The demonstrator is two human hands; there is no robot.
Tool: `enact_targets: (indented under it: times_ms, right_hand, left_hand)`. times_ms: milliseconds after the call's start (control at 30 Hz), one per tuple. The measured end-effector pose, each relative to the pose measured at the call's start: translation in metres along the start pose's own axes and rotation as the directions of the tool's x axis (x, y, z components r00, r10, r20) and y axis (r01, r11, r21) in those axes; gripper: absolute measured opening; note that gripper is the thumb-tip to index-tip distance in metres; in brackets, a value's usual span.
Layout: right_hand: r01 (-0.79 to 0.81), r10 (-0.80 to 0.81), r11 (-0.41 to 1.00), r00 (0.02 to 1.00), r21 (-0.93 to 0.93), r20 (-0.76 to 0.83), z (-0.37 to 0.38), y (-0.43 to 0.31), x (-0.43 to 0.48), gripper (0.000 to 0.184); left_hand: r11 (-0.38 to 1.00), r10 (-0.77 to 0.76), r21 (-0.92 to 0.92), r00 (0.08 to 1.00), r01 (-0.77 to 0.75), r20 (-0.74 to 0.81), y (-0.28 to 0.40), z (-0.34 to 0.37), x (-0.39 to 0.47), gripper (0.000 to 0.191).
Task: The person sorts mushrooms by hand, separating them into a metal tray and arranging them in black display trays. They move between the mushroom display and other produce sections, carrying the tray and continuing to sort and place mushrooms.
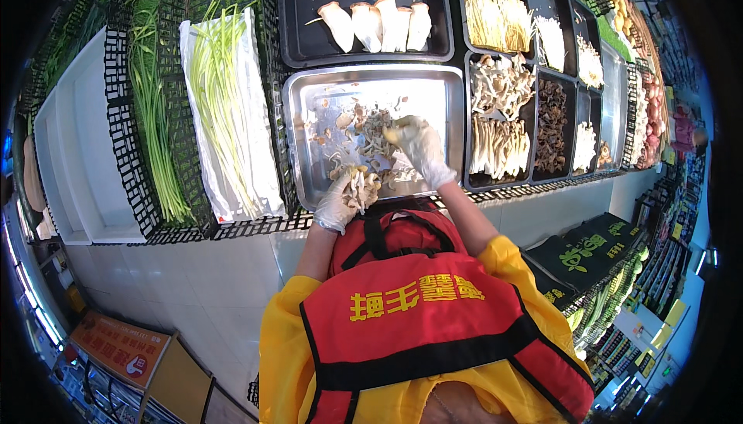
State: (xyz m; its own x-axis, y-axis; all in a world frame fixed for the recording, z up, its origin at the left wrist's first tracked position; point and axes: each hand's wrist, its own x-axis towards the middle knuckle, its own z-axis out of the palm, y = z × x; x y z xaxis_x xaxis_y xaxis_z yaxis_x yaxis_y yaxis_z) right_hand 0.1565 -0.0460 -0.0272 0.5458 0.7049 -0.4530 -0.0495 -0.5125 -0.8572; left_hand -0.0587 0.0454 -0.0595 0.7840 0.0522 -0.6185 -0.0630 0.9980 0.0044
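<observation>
Before me lies a shiny metal tray point(302, 171), strewn with loose grey-brown mushroom pieces point(374, 139) and torn scraps. At its near edge my left hand point(336, 204), in a thin whitish glove, holds a cluster of oyster mushrooms point(362, 189). My right hand point(419, 144), gloved the same way, reaches over the tray's middle, right of the loose pieces. Its fingers are bent down, with yellowish fingertips beside the pile. Whether a piece sits between them is not clear.
Behind the tray, a black tray point(365, 58) holds king oyster mushrooms point(383, 23). To the right are enoki point(499, 20), more oyster mushrooms point(502, 87) and dark fungus point(551, 125). Pale green stalks point(223, 110) lie left, beside black plastic crate walls point(127, 134).
</observation>
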Motion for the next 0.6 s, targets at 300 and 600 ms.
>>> enact_targets:
  times_ms: [300,600]
  right_hand:
    - [0.362,-0.353,0.612,0.921,-0.703,0.166,0.038,-0.051,0.059,0.033]
    - [0.311,-0.207,0.153,0.938,-0.938,0.277,0.015,-0.041,0.016,0.028]
  left_hand:
    - [0.986,0.024,-0.161,0.996,-0.038,-0.088,0.013,-0.008,-0.018,0.030]
    - [0.991,0.040,-0.125,0.998,-0.046,-0.047,0.021,-0.006,-0.019,0.029]
